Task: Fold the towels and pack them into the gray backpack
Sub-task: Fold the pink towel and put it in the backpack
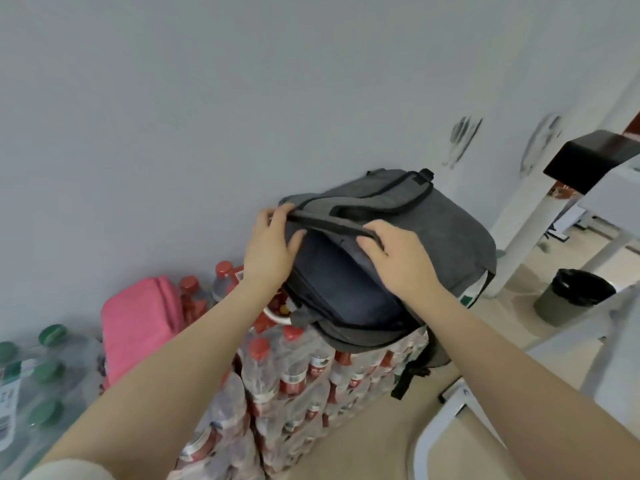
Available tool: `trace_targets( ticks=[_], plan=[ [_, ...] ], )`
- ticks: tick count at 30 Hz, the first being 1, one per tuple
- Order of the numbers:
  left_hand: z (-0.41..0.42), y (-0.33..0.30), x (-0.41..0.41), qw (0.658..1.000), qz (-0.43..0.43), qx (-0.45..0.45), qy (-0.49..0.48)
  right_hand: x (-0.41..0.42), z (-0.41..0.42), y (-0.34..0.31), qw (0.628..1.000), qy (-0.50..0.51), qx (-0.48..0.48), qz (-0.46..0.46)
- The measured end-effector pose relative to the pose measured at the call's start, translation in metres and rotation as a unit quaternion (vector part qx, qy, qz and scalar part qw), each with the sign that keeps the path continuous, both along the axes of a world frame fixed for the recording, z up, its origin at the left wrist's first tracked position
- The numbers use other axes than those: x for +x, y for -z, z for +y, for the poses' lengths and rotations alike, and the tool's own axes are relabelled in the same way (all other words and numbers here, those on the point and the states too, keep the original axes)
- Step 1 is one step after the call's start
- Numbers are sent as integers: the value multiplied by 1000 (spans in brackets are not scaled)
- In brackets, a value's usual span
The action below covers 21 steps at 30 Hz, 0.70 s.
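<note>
A plain pale wall (207,98) fills the upper half of the view, with smudged dark marks (462,140) at about two o'clock. Below it, shrink-wrapped packs of red-capped water bottles (311,375) stand stacked on a beige floor (381,441); green-capped bottles (41,368) lie at eight o'clock. White table legs (530,216) and a dark block (588,161) sit at three o'clock, with a bin lined in a black bag (571,296) on the floor beneath.

The gray backpack (450,230) rests on top of the bottle stack, leaning against the wall, its mouth open toward the camera. The left hand (270,251) grips the black-edged rim of the opening at its ten o'clock end, fingers curled over it. The right hand (401,258) grasps the same rim further right, fingers (372,237) hooked over the edge. Between them the rim is pulled taut, showing a smooth dark blue lining.

The pack is a coarse woven gray fabric with black trim and a dangling black strap (405,379). A folded pink towel (142,327), soft and fuzzy, lies on the bottles at nine o'clock, well apart from both hands.
</note>
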<state>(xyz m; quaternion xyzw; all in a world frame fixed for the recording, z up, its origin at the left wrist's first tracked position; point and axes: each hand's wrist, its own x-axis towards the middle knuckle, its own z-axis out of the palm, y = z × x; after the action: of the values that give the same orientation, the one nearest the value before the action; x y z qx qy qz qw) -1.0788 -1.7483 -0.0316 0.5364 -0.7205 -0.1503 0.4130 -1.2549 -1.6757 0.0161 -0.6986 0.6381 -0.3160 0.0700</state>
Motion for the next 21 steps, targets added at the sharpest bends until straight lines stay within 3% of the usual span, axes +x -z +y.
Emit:
trace_targets(
  ticks=[2, 4, 9, 13, 15, 18, 21],
  plan=[
    [-8, -15, -18, 997, 75, -2, 28, -20, -10, -14, 998, 13, -15, -58],
    [-18, -26, -36, 993, 68, -5, 93, -43, -20, -24, 994, 48, -32, -93],
    [-59, -24, -77, 961, -122, -38, 244, -104, -46, -9, 983, 164, -18, -81],
    [-102, -17, -108, 923, -315, 30, 220, -124, -66, 13, 961, 256, 68, 79],
    [-118, -11, -115, 907, -345, 68, 231, -121, -74, 18, 961, 224, 49, 155],
    [-135, 1, -117, 873, -404, 93, 258, -116, -82, 24, 961, 61, -2, 268],
    [-147, 7, -123, 853, -430, 102, 278, -109, -87, 25, 942, -70, 138, 298]
  ],
)
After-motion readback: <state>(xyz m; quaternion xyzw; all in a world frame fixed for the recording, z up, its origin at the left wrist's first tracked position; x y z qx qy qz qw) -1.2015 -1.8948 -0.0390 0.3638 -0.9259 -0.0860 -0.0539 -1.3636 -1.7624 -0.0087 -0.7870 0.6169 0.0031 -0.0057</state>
